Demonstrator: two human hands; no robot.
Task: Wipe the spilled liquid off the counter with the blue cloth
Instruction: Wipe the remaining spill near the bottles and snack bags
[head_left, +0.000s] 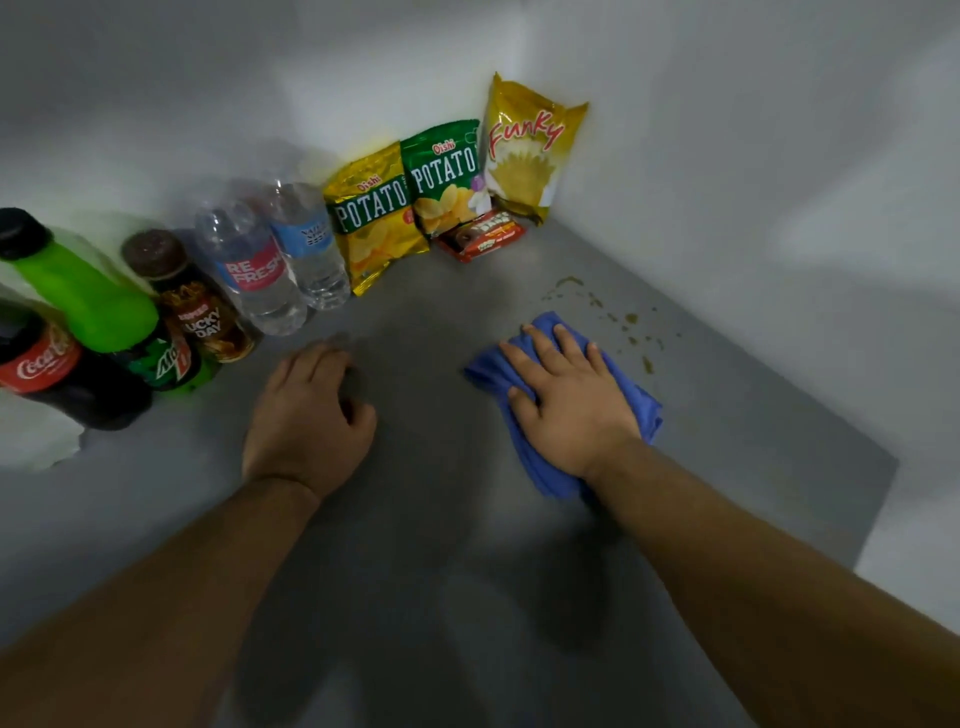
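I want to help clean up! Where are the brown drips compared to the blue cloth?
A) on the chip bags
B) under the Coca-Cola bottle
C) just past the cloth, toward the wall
C: the brown drips dot the counter just beyond the blue cloth under the right hand.

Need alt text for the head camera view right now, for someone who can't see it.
A right hand presses a crumpled blue cloth flat on a grey counter, beside brownish spilled droplets not yet wiped. The empty left hand rests on the counter; drink bottles and snack bags line the white wall behind.
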